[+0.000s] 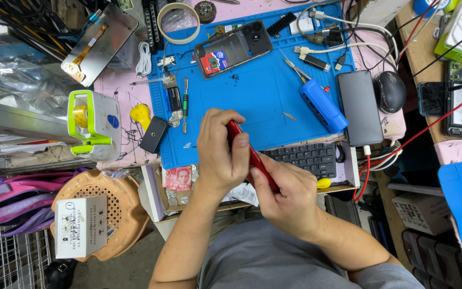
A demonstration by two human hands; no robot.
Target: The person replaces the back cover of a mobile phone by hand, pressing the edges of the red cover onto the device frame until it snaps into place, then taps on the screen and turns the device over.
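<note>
Now your left hand (221, 151) grips the red phone (252, 156) | your right hand (289, 194) pinches its lower end | phone sits tilted over the blue mat (258, 96), near the keyboard (308, 158).

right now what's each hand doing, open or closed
Left hand: closed around the upper end of the red phone.
Right hand: closed on the lower end of the same phone, held edge-on above the blue mat.

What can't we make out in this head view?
- Red phone: mostly covered by left hand and right hand; its face and edge work are hidden.
- Keyboard: left end behind the hands.
- Opened phone: internal parts too small.
- Blue mat: near edge hidden by hands.
</note>
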